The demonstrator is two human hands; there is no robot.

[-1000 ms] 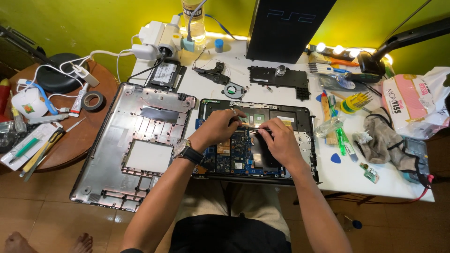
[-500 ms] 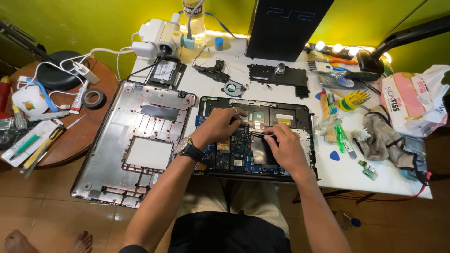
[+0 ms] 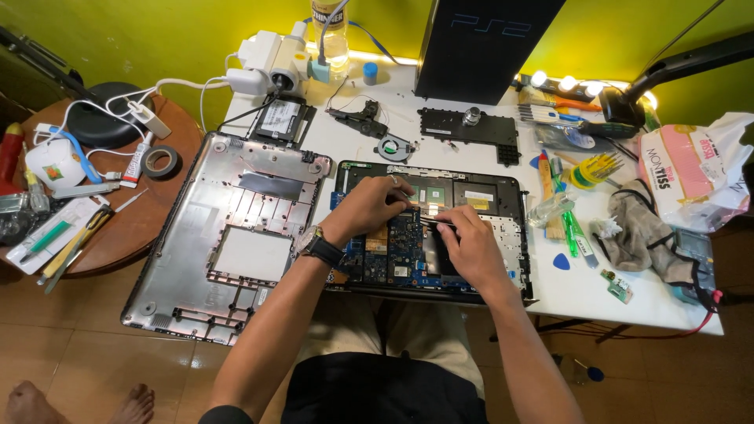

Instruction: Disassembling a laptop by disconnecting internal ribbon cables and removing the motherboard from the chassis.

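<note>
The opened laptop base [image 3: 440, 235] lies on the white counter [image 3: 597, 290] straight in front of the person, its blue circuit board [image 3: 397, 250] bared, and both hands are down inside it. The left hand [image 3: 369, 206], with a dark watch at the wrist, rests on the upper middle of the board, its fingers curled and pressed against the parts there rather than closed about anything that can be made out. The right hand [image 3: 470, 245] has its grip pinched on a thin metal tool [image 3: 434, 222], tweezers or a fine driver, whose tip points left toward the left fingertips. This looks like fine work on a connector or small fastener on the board, the left hand steadying while the right does the picking; the part itself is hidden under the fingers. What follows would seem to call for a light, exact touch at the tool's tip and a steady left hand, since the board is crowded. The removed grey bottom cover [image 3: 228, 235] lies just left of the base, and a small fan [image 3: 390, 146] and a black panel [image 3: 469, 127] sit beyond it.
</note>
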